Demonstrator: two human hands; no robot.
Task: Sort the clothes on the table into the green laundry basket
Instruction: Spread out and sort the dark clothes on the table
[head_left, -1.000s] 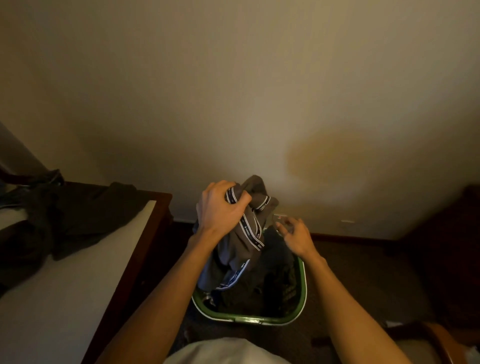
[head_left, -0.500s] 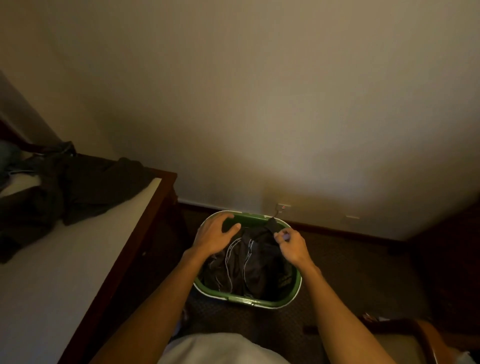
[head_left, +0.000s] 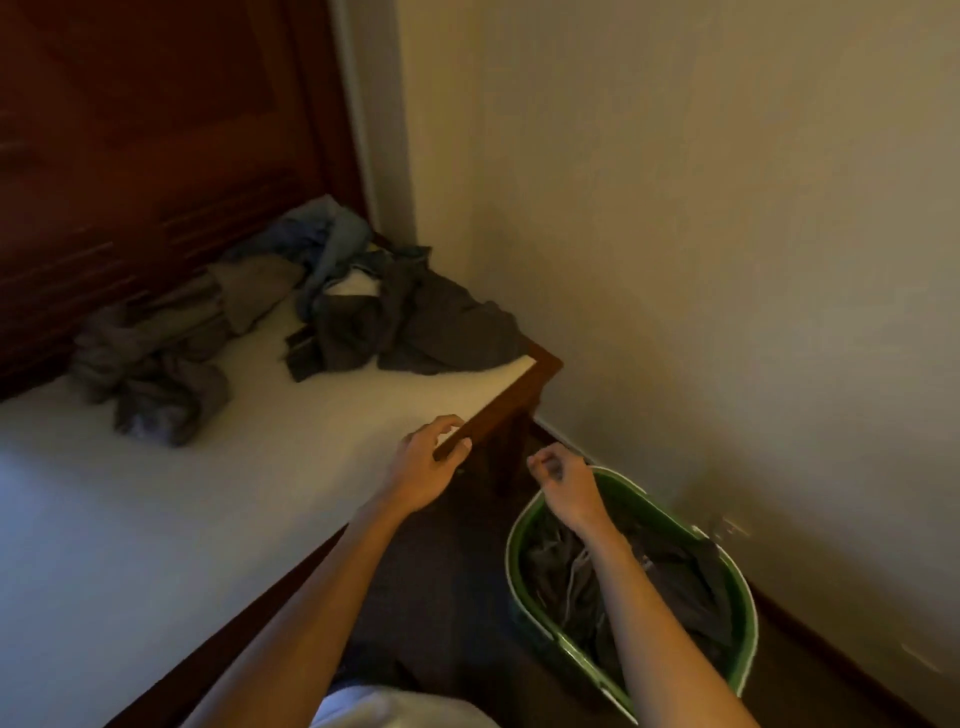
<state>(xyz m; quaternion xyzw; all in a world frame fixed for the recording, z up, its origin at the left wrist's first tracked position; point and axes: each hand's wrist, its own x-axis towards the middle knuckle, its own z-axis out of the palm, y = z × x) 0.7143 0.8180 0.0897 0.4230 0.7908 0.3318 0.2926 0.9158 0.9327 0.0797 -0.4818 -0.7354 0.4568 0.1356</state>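
The green laundry basket (head_left: 748, 613) stands on the floor at the lower right with dark clothes (head_left: 675, 587) inside. On the white table (head_left: 156, 519) lie a dark grey heap (head_left: 431, 327), a blue garment (head_left: 332, 239) behind it and a crumpled grey pile (head_left: 156, 358) to the left. My left hand (head_left: 426, 467) hovers at the table's wooden edge, fingers loosely bent, holding nothing. My right hand (head_left: 563, 480) hangs over the basket's near rim with fingers loosely curled, empty.
A dark wooden headboard-like panel (head_left: 156, 130) rises behind the table. The cream wall (head_left: 727, 260) runs close behind the basket, with a wall socket (head_left: 730, 527) low beside it. Dark carpet (head_left: 441, 597) fills the gap between table and basket.
The striped grey garment left my left hand and lies in the basket. Both hands lifted off the basket, and my view swung left toward the clothes on the table.
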